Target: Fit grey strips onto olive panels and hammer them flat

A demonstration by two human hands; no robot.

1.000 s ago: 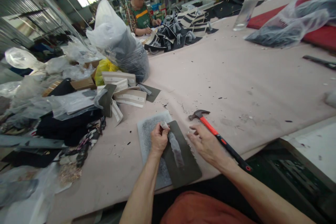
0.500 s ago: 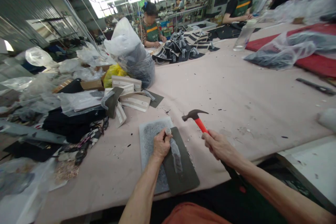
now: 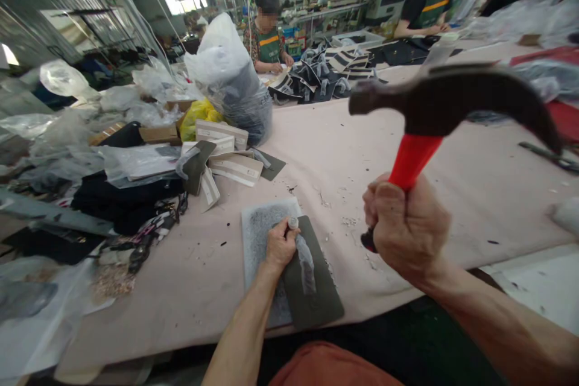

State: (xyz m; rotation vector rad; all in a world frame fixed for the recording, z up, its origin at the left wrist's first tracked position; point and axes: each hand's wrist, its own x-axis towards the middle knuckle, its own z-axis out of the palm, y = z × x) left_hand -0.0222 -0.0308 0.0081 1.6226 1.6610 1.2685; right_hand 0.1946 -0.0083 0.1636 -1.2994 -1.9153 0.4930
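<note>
My left hand (image 3: 281, 245) is closed around a short upright punch (image 3: 293, 222), whose round pale top shows above the fingers; its lower end is hidden. Under it lies a dark olive panel (image 3: 323, 292) with rounded corners. A plastic-wrapped strap or handle (image 3: 307, 268) runs along that panel. The panel partly covers a speckled grey slab (image 3: 254, 229) on the table. Raised high at the right, close to the camera, my right hand (image 3: 409, 226) grips a claw hammer (image 3: 429, 102) by its red and black handle. The dark head is well apart from the punch.
Beyond the slab lie several pale and olive panels (image 3: 235, 167) beside a big stuffed plastic bag (image 3: 230, 78). Plastic wraps and dark cloth crowd the left. Two co-workers (image 3: 270, 48) sit across the pinkish table (image 3: 190, 289). A dark cutter-like tool (image 3: 549, 157) lies at right.
My right hand has lifted the hammer up from near the table, toward the camera and to the right. My left hand keeps its hold on the punch over the panel.
</note>
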